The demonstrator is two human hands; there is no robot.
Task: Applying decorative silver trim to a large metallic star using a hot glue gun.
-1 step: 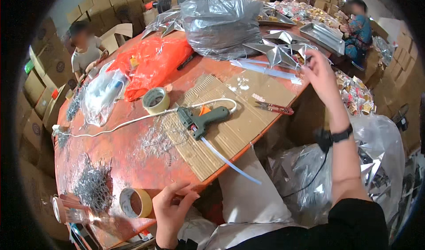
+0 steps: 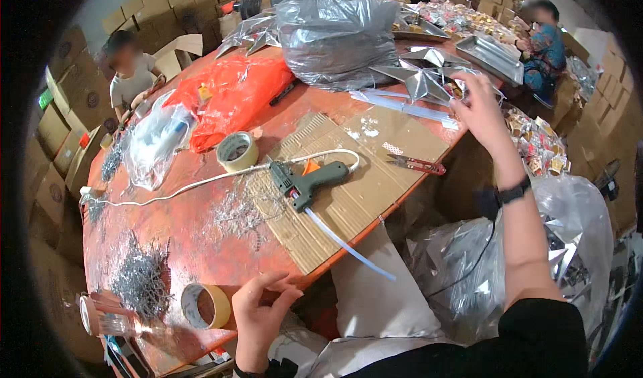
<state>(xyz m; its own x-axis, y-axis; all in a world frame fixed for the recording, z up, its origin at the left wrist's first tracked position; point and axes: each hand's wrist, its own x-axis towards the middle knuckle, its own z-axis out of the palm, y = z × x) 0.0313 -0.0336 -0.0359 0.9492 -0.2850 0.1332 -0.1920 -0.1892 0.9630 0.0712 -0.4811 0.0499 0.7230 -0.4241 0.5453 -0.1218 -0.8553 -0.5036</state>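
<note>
Brown tape roll (image 2: pixel 205 306): lay just beside our left hand (image 2: pixel 258 314), which rested loosely curled, grasping nothing, on the red table (image 2: pixel 194 244) edge.
Glue gun (image 2: pixel 307 180): lay unheld on cardboard (image 2: pixel 375 177), mid-table.
Silver foil star (image 2: pixel 420 78): far side; our right hand (image 2: pixel 479 107) reached it, fingers spread, not yet closed.
Step judged: fetching a star; next we needed a firm pinch.

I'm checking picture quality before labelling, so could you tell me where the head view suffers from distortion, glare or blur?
Head view: the fisheye lens leaves a black rim and bends the table edge. Glare glints off the grey plastic bag and the silver stars by the right hand. The glue gun and left hand are sharp; the far background is soft.
</note>
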